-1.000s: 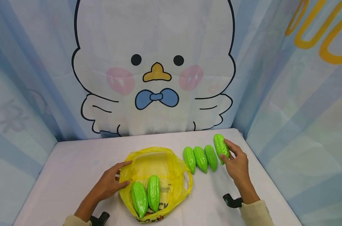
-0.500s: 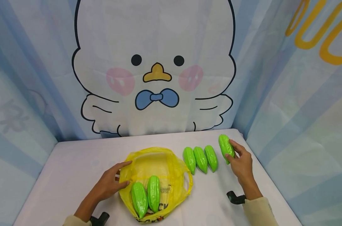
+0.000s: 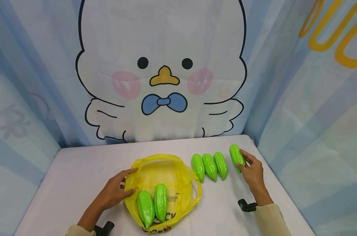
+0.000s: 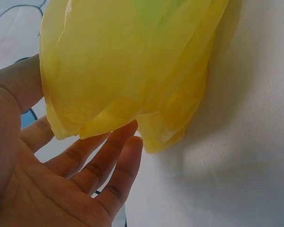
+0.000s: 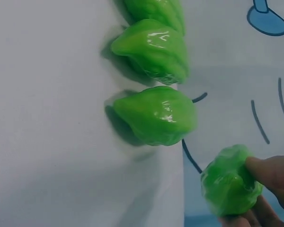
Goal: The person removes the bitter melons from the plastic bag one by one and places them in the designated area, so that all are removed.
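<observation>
Gourd [image 3: 235, 155] well right of the yellow bag [image 3: 157, 170] runs fore-and-aft, tip toward the person, pinched in the right hand [image 3: 253, 169]; the left hand [image 3: 115, 190], fingers spread, touches the bag.

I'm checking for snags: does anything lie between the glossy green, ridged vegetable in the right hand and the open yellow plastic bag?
Yes: a row of three similar glossy green, tapered vegetables lies on the white table, between the held green vegetable in the right hand and the yellow plastic bag.
</observation>
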A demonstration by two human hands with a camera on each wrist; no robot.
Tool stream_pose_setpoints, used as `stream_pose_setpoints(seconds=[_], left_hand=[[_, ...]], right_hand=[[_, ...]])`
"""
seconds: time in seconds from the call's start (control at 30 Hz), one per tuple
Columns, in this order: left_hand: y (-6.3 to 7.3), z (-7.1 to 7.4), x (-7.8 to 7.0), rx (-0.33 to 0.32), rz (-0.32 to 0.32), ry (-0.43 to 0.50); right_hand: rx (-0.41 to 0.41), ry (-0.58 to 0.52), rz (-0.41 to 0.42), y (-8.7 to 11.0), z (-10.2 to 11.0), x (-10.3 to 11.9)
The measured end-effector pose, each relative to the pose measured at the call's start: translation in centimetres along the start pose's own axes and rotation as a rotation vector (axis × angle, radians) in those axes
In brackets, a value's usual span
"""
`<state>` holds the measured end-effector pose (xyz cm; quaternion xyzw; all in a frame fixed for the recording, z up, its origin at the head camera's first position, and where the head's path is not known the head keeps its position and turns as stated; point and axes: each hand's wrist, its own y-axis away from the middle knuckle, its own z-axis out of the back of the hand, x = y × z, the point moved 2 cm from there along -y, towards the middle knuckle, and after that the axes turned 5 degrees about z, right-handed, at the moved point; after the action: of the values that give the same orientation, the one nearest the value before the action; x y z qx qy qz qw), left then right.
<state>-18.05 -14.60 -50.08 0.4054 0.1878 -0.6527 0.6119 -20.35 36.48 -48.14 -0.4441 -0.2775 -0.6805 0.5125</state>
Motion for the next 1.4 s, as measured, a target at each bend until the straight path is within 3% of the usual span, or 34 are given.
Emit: stream_pose_setpoints(seconds=[0.87, 1.4], left_hand=[[-0.1, 0.0, 0.1, 0.007, 0.017, 0.008], [0.0, 0.1, 0.1, 0.004, 0.022, 0.028]], right_hand=[[0.091, 0.054, -0.062, -0.8, -1.7, -4.0], [0.085, 0.046, -0.051, -0.9, -1.8, -4.1]])
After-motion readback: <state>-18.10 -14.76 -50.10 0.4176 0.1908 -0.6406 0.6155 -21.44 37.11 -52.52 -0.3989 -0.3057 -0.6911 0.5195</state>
